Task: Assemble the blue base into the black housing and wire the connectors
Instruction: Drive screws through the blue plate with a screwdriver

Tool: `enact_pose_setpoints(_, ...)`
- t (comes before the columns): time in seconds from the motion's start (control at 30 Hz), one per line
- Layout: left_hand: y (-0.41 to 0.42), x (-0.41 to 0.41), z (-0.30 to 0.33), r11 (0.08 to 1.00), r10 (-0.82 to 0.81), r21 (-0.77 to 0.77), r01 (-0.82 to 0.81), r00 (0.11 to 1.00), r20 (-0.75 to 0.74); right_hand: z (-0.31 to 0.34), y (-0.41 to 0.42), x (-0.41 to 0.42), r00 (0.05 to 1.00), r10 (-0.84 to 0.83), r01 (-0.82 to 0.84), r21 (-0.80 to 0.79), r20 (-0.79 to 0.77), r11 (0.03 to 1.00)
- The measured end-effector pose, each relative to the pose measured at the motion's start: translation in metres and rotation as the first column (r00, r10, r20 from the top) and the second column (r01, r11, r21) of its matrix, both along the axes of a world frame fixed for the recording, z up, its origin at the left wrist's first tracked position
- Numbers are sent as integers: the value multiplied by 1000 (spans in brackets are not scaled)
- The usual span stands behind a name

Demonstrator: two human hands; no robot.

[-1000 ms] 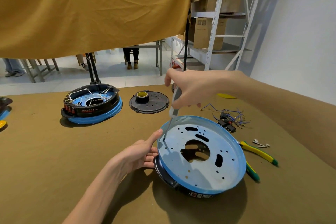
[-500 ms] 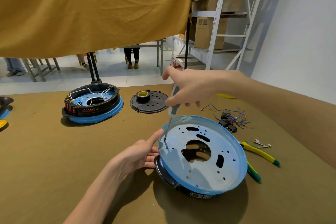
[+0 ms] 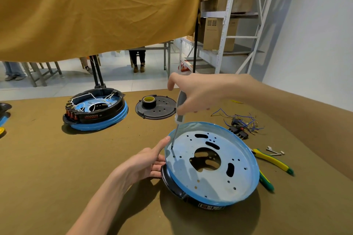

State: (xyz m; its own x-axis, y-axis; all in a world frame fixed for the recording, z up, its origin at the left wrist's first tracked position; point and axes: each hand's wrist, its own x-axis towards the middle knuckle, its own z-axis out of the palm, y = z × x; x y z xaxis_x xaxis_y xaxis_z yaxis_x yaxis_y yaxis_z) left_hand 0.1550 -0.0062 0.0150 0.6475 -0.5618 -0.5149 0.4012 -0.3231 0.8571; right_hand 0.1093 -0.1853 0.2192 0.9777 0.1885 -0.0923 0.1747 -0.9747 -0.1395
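The round blue base (image 3: 219,187) lies tilted on top of the black housing (image 3: 172,183) at the table's front right. My right hand (image 3: 194,93) grips a grey screwdriver (image 3: 179,112) and holds it upright, with the tip down at the base's left inner edge. My left hand (image 3: 147,162) rests against the left rim with straight fingers, the thumb touching the blue edge. A bundle of blue wires with black connectors (image 3: 240,122) lies beyond the base on the right.
A second black housing on a blue base (image 3: 95,110), wired, stands at the back left. A black round cover (image 3: 158,108) carries a yellow tape roll (image 3: 149,99). Yellow-green pliers (image 3: 273,162) and small white parts (image 3: 273,151) lie to the right. A mustard cloth (image 3: 95,9) hangs overhead.
The screwdriver tip stays at the same spot on the base's left edge. My right hand has shifted only slightly on the handle. My left hand has not moved.
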Motion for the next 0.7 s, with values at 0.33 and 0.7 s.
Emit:
enact_pose_setpoints(0.33, 0, 1, 0, 1000, 1, 13, -1, 1000, 6, -3, 0, -1, 1000, -7, 6, 63, 22, 998)
enact_pose_setpoints(0.7, -1, -1, 2, 1000, 8, 4, -8, 1000, 7, -3, 3, 0, 996, -17, 20, -33, 85, 999)
